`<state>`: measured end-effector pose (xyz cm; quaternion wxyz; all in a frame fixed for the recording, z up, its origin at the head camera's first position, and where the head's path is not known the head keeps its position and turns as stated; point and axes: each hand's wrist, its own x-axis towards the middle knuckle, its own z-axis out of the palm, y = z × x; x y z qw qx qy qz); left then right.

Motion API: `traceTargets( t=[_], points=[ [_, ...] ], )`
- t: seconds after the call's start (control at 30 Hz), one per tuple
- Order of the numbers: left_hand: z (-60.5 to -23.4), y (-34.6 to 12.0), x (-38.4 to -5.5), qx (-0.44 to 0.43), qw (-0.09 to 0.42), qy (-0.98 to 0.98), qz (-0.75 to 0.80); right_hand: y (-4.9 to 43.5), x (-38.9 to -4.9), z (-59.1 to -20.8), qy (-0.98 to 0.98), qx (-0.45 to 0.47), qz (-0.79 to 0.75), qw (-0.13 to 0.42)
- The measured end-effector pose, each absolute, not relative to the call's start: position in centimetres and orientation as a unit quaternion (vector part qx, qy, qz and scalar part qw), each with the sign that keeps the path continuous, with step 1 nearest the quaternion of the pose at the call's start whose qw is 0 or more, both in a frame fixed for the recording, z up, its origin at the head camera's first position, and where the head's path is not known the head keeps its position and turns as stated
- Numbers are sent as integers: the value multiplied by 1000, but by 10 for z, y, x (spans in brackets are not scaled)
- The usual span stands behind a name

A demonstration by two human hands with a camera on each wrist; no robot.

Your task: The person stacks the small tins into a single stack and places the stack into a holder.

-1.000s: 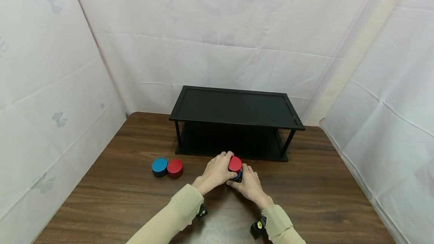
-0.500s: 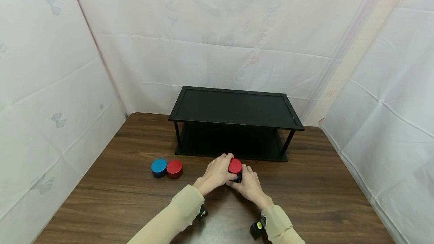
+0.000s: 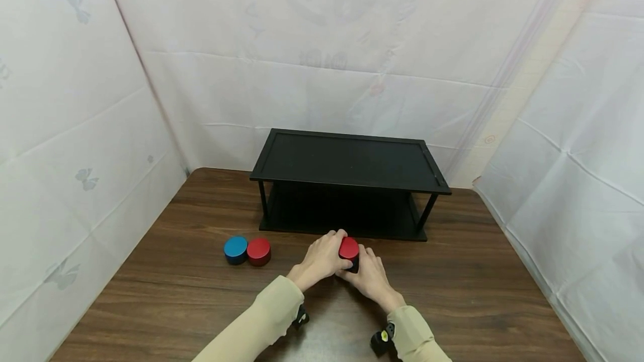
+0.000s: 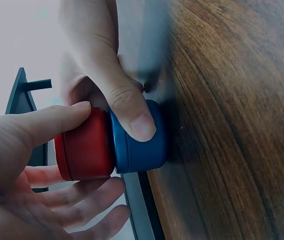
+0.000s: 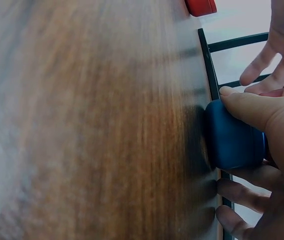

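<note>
Just in front of the black rack, my left hand holds a small round red tin between thumb and fingers. Directly beneath it is a blue tin of similar shape, gripped by my right hand close to the table top. The left wrist view has the red tin's base meeting the blue lid, with the right thumb across the blue side. Most of the blue tin shows in the right wrist view, where the left fingers hover above. Seen from the head, fingers hide much of both tins.
Off to the left, another blue tin and another red tin stand side by side on the wooden table. The two-level black rack stands at the back, before white sheet walls.
My left hand has lowered the red tin slightly, and less of the blue tin shows beneath it. The right hand keeps its place on the blue tin.
</note>
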<state>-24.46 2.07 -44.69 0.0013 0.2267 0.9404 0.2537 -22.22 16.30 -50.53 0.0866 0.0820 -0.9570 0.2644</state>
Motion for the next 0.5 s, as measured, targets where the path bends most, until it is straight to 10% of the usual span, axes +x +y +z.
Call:
traceTargets(
  t=[0.5],
  points=[
    [-453, 14, -245, 240, 16, 930, 278, 164, -223, -507, -955, 92, 264, 103]
  ],
)
